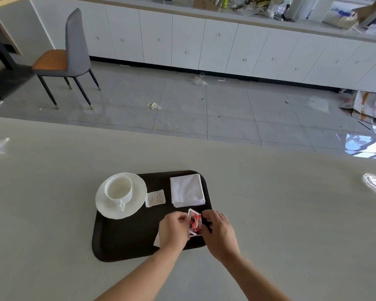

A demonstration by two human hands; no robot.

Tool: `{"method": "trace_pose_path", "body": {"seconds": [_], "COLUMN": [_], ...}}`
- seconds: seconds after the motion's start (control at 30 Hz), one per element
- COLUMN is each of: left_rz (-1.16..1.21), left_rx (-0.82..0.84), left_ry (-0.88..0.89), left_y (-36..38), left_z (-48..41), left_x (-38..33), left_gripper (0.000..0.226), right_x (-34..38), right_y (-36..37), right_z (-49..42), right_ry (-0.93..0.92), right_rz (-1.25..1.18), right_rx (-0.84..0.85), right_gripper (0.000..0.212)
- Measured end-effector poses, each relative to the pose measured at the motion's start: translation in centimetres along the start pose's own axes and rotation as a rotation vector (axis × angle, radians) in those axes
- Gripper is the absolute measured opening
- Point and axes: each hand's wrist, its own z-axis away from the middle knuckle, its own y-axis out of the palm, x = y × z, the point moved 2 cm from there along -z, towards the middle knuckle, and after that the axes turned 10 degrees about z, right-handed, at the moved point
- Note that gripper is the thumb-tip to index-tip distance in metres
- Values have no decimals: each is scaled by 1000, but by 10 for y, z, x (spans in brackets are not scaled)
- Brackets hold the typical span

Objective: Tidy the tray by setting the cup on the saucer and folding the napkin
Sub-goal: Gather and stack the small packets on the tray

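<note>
On the black tray (128, 240), at its left, the cup (118, 189) stands on the saucer (139, 200), handle pointing toward the person. Right of them lie a small white packet (155, 198) and then the folded napkin (187, 190), its long axis running away from the person. Nearer, the left hand (174, 229) and right hand (219, 231) both pinch a red packet (195, 222).

Cup (118, 189) on saucer (137, 203) at tray's (122, 240) left, napkin (187, 190) right.

Bright, even daylight; glare on the floor (215, 109) at right; edges bend wide-angle; detail slightly soft.
</note>
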Motion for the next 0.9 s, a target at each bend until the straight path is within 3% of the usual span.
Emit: {"method": "trace_pose_path", "body": {"seconds": [0.07, 0.13, 0.27, 0.37, 0.5, 0.67, 0.9], "left_rz": [-138, -422, -580, -765, -966, -1080, -947], "left_rx": [40, 36, 10, 87, 131, 69, 1], "left_ry": [18, 156, 358, 557, 711, 668, 350], "left_y": [5, 3, -23, -50, -71, -76, -71], "left_z": [0, -1, -1, 3, 12, 15, 10], "left_x": [0, 2, 13, 32, 48, 41, 36], "left_gripper": [19, 18, 17, 7, 23, 29, 50], "right_x": [-3, -1, 5, 4, 18, 76, 111], "right_y": [-2, -3, 3, 5, 7, 29, 65], "right_z": [-1, -1, 4, 5, -1, -33, -79], "right_ry": [0, -79, -279, -278, -270, -427, -562], "right_rz": [13, 66, 259, 295, 227, 299, 633], "right_rx": [-4, 2, 72, 70, -15, 16, 245], "right_gripper": [23, 20, 14, 10, 7, 24, 42]}}
